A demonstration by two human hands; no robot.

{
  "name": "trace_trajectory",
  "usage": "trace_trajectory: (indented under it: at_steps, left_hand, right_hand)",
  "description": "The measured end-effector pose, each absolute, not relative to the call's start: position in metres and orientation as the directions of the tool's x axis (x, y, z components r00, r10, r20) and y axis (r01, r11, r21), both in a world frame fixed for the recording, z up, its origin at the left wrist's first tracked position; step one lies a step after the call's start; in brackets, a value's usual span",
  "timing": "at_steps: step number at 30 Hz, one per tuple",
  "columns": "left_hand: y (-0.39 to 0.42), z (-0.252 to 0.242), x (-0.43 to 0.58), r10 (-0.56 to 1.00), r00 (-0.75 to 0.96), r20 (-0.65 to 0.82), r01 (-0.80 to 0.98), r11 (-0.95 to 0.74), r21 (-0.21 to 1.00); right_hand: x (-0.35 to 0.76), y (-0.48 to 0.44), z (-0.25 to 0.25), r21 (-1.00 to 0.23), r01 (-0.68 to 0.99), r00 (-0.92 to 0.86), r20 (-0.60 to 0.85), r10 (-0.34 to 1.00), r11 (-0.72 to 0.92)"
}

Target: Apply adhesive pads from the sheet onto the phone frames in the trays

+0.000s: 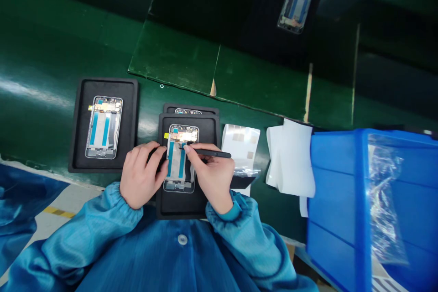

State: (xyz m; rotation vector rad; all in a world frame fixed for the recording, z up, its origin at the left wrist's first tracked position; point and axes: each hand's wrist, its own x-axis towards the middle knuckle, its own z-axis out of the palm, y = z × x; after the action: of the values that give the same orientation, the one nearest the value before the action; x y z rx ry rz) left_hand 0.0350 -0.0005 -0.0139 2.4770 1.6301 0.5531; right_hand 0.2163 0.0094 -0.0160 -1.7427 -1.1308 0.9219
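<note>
A phone frame (pixel 179 159) with blue strips lies in a black tray (pixel 189 205) right in front of me. My left hand (pixel 141 174) rests on the tray's left side, fingers curled against the frame's left edge. My right hand (pixel 214 175) pinches black tweezers (pixel 208 151), whose tip touches the upper middle of the frame. A second tray (pixel 190 109) with another frame peeks out from behind the first.
Another black tray (pixel 79 146) holding a phone frame (pixel 103 127) sits to the left. White sticker sheets (pixel 242 143) and white paper (pixel 292 157) lie to the right, beside a blue bin (pixel 342 200). A further frame (pixel 295 7) lies on a dark mat far back.
</note>
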Motion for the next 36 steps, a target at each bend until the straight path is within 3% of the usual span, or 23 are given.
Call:
trace_trajectory:
  at_steps: [28,36]
  left_hand:
    - [0.0028,-0.0092,0.0392,0.888,0.376,0.265,0.853,-0.443,0.274]
    - [0.0081,-0.0056,0.0438,0.859,0.484,0.169,0.847,-0.508,0.158]
  right_hand:
    - [0.2159,0.01,-0.0164,-0.919,0.331,0.313,-0.106,0.944,-0.213]
    - [0.2164,0.0097,-0.0181,-0.912,0.347,0.312,-0.105,0.944,-0.216]
